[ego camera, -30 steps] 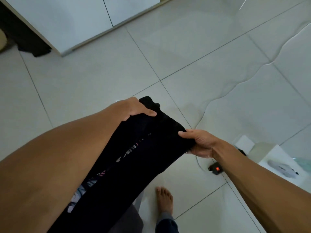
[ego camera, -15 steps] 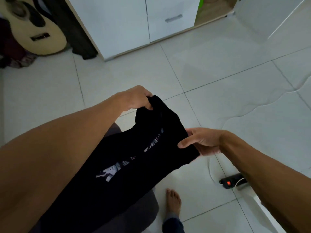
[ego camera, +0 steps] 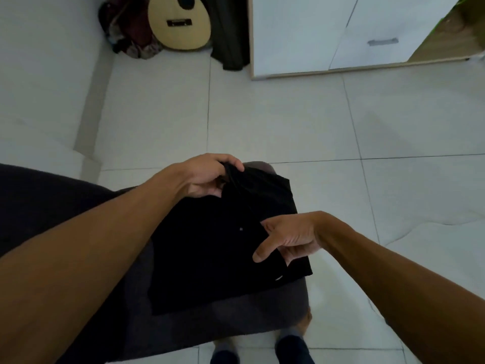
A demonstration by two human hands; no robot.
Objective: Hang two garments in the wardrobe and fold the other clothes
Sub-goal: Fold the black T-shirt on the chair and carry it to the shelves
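Both hands were on one black garment (ego camera: 210, 248), which lay near the middle of the frame on a dark grey cushioned seat (ego camera: 236, 311). My left hand (ego camera: 207, 177) pinched the garment's upper edge, thumb and curled fingers closed on a bunched ridge of cloth and lifting it slightly. My right hand (ego camera: 286, 240) sat at the garment's right side with the thumb stretched out over the cloth and the other fingers tucked under its edge; I could not tell how firmly they gripped.

The garment was folded into a rough rectangle. Its long axis ran from the lower left of the frame up toward the upper right, with the pinched end pointing away from me toward the wardrobe (ego camera: 341, 35). The cloth looked soft and matte, with a diagonal crease running down from the pinched ridge and two tiny pale flecks on it. The seat had a rounded far corner and a napped, felt-like surface.

Pale glossy square tiles (ego camera: 288, 114) covered the floor, with thin dark grout lines. The wardrobe stood at the upper right, white-panelled with a wood-toned edge and a small metal handle. An acoustic guitar (ego camera: 178, 22), its body smooth and blond, leaned at the upper left beside a heap of dark cloth (ego camera: 131, 38).
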